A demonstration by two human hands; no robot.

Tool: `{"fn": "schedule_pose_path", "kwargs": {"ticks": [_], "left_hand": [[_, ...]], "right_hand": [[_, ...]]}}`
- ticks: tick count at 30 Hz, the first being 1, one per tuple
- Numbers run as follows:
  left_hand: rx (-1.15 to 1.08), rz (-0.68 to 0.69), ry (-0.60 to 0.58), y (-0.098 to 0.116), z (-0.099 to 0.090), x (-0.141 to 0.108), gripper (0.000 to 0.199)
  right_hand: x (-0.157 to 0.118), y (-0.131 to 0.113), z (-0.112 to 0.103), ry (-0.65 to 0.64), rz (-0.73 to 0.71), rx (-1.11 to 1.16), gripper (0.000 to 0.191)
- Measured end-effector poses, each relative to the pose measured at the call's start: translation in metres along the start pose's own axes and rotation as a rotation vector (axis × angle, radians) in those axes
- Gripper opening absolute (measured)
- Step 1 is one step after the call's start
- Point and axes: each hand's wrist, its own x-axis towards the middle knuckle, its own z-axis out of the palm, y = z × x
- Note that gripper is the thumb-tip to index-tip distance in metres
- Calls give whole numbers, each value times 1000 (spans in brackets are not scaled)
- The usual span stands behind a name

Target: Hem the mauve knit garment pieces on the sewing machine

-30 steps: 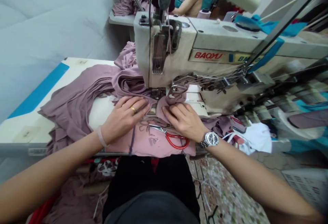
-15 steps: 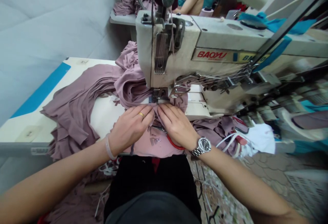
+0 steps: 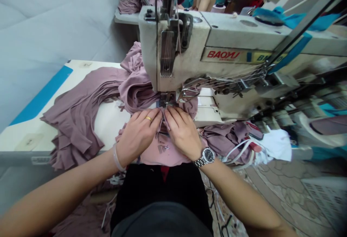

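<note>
Matt, soft-looking mauve cloth (image 3: 78,103) lies at nine o'clock on a smooth, pale tabletop (image 3: 111,121). At one o'clock, the sewing machine (image 3: 233,36) shows scuffed cream paint (its bare metal fittings gleam); at five, a shiny metal watch (image 3: 208,155).

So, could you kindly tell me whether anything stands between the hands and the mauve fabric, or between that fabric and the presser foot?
Nothing visible does. The left hand and right hand rest directly on the mauve fabric, which runs up to the presser foot. What lies beneath the hands is hidden.
</note>
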Motion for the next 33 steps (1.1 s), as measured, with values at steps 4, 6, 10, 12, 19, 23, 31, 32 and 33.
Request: {"fn": "schedule_pose_path", "kwargs": {"ticks": [4, 6, 10, 12, 19, 23, 31, 32, 33], "left_hand": [[11, -21, -28, 0, -1, -1, 39], [9, -36, -31, 0, -1, -1, 40], [14, -42, -22, -1, 0, 0, 43], [11, -33, -19, -2, 0, 0, 42], [-17, -20, 0, -5, 1, -1, 42], [-34, -26, -16, -6, 0, 0, 42], [-14, -41, -36, -6, 2, 4, 42], [-16, -45, -39, -6, 3, 5, 42], [-19, -49, -41, -6, 3, 5, 42]], "right_hand": [[3, -3, -3, -45, -13, -94, 44], [5, -4, -5, -62, -19, -124, 43], [6, -5, -8, -83, -38, -158, 42], [7, -6, -9, -86, -36, -165, 42], [10, -6, -10, -103, -10, -152, 42], [9, -2, -9, -89, -35, -108, 41], [9, 8, -6, -34, -63, 16, 40], [10, 7, -6, -38, -53, 18, 40], [11, 6, -6, -40, -44, 18, 41]]}}
